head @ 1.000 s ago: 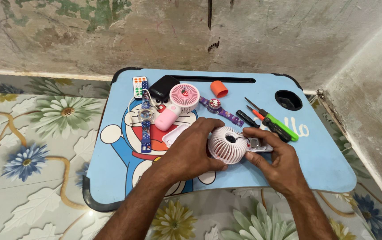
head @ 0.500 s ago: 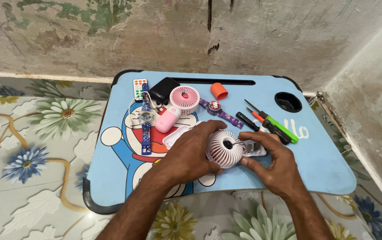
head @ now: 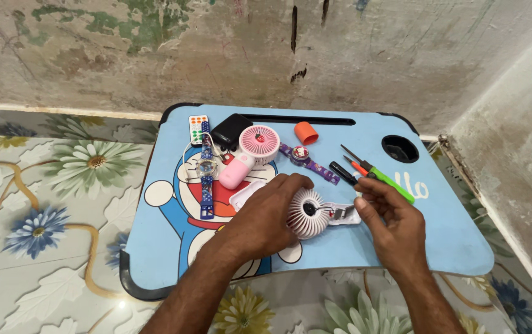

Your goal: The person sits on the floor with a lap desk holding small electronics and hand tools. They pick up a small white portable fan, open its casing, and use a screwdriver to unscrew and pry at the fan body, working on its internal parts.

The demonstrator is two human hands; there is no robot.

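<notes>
- Left hand (head: 266, 219) grasps the white ribbed fan head (head: 306, 213), centre of the blue lap tray (head: 458, 247) — a steady hold matters here.
- Right hand (head: 393, 222), at 3 o'clock, loosely curled; whether it pinches anything I cannot tell.
- Handle shell (head: 343, 213): pale plastic, opened.
- Green screwdriver (head: 390, 179) at 1 o'clock — slim, hard.

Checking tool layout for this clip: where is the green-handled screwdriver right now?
In the head view the green-handled screwdriver lies on the blue lap table's right half, beside a black-handled screwdriver, just beyond the right hand and below the round cup hole.
</notes>
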